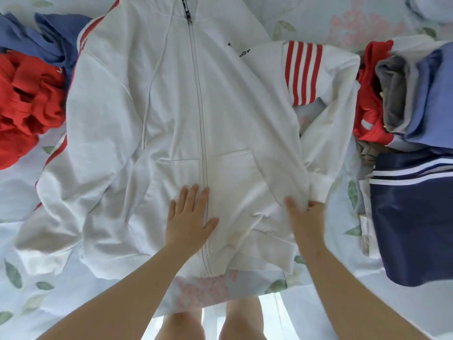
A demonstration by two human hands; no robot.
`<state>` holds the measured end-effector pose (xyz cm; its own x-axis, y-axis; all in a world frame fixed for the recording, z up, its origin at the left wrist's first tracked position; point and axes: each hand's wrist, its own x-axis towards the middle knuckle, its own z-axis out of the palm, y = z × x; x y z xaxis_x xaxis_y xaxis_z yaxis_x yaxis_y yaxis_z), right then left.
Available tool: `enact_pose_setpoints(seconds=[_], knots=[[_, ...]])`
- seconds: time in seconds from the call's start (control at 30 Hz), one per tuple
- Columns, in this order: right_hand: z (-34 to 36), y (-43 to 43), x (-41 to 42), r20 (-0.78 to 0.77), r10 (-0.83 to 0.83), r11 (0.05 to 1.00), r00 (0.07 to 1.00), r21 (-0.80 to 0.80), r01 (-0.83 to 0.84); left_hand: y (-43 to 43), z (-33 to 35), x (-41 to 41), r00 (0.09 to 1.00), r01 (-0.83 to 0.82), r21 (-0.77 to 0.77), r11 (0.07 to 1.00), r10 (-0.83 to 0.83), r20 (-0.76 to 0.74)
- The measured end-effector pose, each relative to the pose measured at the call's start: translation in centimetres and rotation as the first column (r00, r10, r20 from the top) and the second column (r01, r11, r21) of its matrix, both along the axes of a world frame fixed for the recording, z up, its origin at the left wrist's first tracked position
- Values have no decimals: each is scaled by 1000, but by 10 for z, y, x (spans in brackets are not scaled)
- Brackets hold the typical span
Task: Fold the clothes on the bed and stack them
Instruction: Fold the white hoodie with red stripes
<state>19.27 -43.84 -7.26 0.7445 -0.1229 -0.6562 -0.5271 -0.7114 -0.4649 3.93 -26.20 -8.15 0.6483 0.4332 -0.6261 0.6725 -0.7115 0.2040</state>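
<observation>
A white zip-up hoodie (176,106) with red sleeve stripes lies front up across the middle of the bed, zipper closed. Its right sleeve (326,143) is bent back so the cuff reaches the hem. My left hand (190,217) presses flat on the hoodie's front beside the zipper, fingers straight. My right hand (305,217) pinches the right sleeve's cuff against the hoodie's lower right side. The left sleeve (49,209) lies loose and wrinkled toward the near left.
A crumpled red garment (27,101) and blue cloth (49,38) lie at the left. At the right sits a pile with red, grey and light blue clothes (416,94) and a folded navy garment with white stripes (414,217). The floral bedsheet (36,290) ends at the near edge.
</observation>
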Motion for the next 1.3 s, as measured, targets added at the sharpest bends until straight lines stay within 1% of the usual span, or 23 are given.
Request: enact_pose_setpoints(seconds=[0.07, 0.1, 0.17, 0.2, 0.23, 0.3, 0.33, 0.37, 0.47, 0.57, 0.63, 0.73, 0.77, 0.8, 0.9, 0.93, 1.0, 1.07, 1.13, 1.17, 1.23, 1.27, 1.3], knots=[[2, -8, -32, -55, 122, 989, 991, -83, -126, -10, 2, -9, 1000, -7, -9, 1000, 7, 5], [3, -13, -45, -20, 169, 977, 985, -130, -171, -14, 2, -13, 1000, -5, -10, 1000, 5, 10], [8, -21, -65, 115, 288, 944, 951, -198, -262, -22, 1, -23, 1000, 18, -3, 1000, -18, 19], [9, -25, -72, 170, 392, 909, 904, -227, -351, -26, 0, -27, 999, 32, 6, 999, -32, 29], [8, -28, -79, 193, 518, 846, 833, -257, -466, -29, -1, -31, 998, 38, 11, 999, -38, 40], [1, -35, -88, 172, 736, 670, 655, -326, -667, -32, -4, -35, 998, 38, 16, 999, -39, 53], [-2, -38, -88, 154, 794, 600, 588, -354, -717, -34, -5, -36, 998, 45, 25, 999, -46, 49], [-5, -40, -86, 158, 824, 558, 544, -386, -734, -34, -5, -36, 998, 55, 35, 998, -56, 40], [-7, -50, -73, 214, 867, 495, 450, -474, -728, -33, -5, -34, 998, 66, 38, 997, -67, 22], [-5, -67, -65, 256, 878, 479, 405, -513, -712, -34, -3, -35, 996, 82, 46, 996, -83, 26], [-4, -82, -61, 272, 869, 493, 413, -534, -687, -35, -3, -37, 995, 87, 48, 995, -89, 35], [0, -93, -58, 285, 841, 536, 459, -546, -644, -37, -3, -41, 993, 86, 46, 995, -89, 74], [0, -91, -60, 292, 843, 535, 451, -530, -658, -37, -3, -42, 993, 99, 48, 994, -102, 66], [-1, -88, -62, 293, 858, 513, 422, -508, -692, -38, -3, -44, 992, 117, 51, 992, -120, 50], [-10, -75, -73, 212, 932, 361, 293, -484, -797, -41, -3, -48, 986, 169, 52, 984, -169, -4], [-13, -71, -74, 188, 939, 343, 287, -475, -810, -41, -3, -48, 985, 171, 45, 984, -171, -7], [-17, -68, -73, 180, 941, 340, 288, -467, -816, -40, -3, -48, 986, 164, 34, 986, -164, 7], [-18, -69, -65, 238, 941, 328, 242, -452, -830, -41, -6, -48, 986, 164, 37, 986, -165, 16], [-15, -73, -51, 335, 928, 300, 160, -422, -856, -43, -7, -48, 987, 158, 45, 986, -159, 14], [-12, -75, -43, 368, 924, 261, 100, -419, -870, -45, -7, -47, 987, 158, 48, 986, -158, 2], [-3, -84, -32, 373, 928, 148, -28, -434, -889, -49, -6, -44, 987, 158, 45, 986, -157, -35], [2, -89, -28, 356, 932, 106, -68, -447, -888, -49, -4, -43, 988, 150, 37, 988, -149, -41], [6, -96, -26, 330, 940, 82, -85, -463, -883, -50, -3, -42, 988, 148, 26, 989, -147, -45]])
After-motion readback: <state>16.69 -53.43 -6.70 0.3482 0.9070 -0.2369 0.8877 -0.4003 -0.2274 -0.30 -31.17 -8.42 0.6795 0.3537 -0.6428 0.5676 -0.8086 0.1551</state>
